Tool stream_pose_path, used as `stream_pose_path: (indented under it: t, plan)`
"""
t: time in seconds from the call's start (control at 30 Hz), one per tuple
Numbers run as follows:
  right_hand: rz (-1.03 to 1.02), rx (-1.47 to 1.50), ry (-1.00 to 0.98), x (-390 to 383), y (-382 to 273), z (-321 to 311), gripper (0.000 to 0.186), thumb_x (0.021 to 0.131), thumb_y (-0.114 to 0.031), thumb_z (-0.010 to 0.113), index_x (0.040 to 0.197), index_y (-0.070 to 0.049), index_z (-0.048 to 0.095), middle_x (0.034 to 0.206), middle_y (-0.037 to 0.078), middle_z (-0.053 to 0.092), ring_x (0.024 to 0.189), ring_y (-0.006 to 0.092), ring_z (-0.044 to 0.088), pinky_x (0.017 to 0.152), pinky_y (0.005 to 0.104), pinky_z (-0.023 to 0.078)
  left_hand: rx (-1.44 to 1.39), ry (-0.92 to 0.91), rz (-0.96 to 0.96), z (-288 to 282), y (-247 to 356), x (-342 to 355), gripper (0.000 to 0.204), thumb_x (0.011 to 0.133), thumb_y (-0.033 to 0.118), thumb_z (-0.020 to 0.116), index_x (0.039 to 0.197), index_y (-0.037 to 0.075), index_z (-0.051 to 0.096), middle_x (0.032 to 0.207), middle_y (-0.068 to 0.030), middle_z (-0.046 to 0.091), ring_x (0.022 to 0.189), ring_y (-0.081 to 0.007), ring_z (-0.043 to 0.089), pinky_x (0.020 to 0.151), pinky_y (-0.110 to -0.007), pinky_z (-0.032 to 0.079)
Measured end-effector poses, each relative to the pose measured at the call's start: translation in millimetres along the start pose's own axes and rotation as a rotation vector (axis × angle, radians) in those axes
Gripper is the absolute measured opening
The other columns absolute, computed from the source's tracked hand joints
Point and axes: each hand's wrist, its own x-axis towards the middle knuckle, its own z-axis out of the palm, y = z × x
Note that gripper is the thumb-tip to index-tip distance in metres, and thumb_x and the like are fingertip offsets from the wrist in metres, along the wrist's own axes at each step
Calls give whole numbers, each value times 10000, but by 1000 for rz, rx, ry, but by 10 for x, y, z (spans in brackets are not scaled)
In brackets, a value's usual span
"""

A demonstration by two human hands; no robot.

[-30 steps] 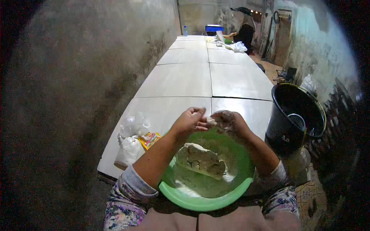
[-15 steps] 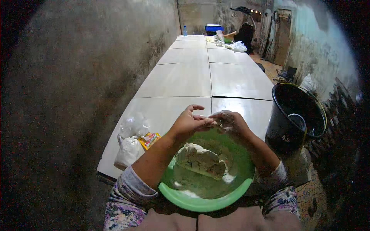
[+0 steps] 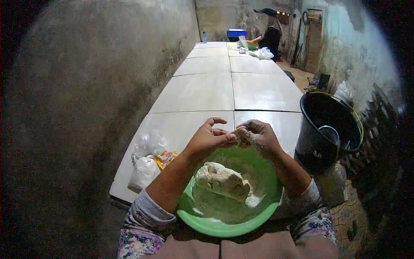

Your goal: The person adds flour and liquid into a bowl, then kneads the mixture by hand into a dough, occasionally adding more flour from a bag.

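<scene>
A pale, rough lump of dough (image 3: 222, 180) lies in a green plastic basin (image 3: 233, 229) right in front of me, with loose white flour beside it. Above the basin's far side my two hands meet. My left hand (image 3: 217, 134) pinches thumb and forefinger together against the fingertips of the other hand, while its remaining fingers curve upward. My right hand (image 3: 258, 134) has its fingers curled inward, and pale floury residue sticks to them. Anything small between the fingertips is too hidden to name. Neither hand touches the dough lump.
Left of the basin are a clear plastic bag (image 3: 148, 143), a bag of white powder (image 3: 144, 173) and a yellow packet (image 3: 164, 159). At right stands a black bucket (image 3: 317, 146) with a clear container inside. A long white-tiled table (image 3: 194, 93) runs to another person (image 3: 271, 42) at its far end.
My fingertips have shifted slightly against each other, and my right hand has turned a little so its fingers curl more. The dough lump has stayed in the basin.
</scene>
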Motion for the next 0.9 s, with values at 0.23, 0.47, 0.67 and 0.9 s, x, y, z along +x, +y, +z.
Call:
stream_pose_path:
  t: [0.23,0.47,0.67,0.9]
  plan:
    - [18,110,-52,93,77,5,225,925,-179,584,1055,3,611,874,79,651,706,134,623,652,281,542,-48,18,43,-169,-140,52,590,800,140,735,1276,28,405,1013,-168,637,916,-197,638,803,-312,529]
    - [-89,-29,-133,159,262,-99,157,875,-131,644,945,-24,553,838,46,594,756,125,591,653,287,512,-62,-143,70,-30,-75,22,492,837,110,688,1284,47,494,1004,-113,655,884,-168,640,811,-306,537]
    - [-114,-176,-102,113,323,-66,187,792,-134,676,910,-9,601,823,55,628,746,117,557,693,290,482,-31,-86,64,70,-74,-8,278,857,89,664,1104,-26,607,955,-104,665,812,-154,644,789,-302,549]
    - [79,-14,-131,99,179,4,170,913,-148,578,982,0,627,860,48,633,725,98,568,611,245,466,144,-19,35,-47,-148,66,217,852,145,685,992,-11,629,923,-78,676,797,-129,640,727,-268,525]
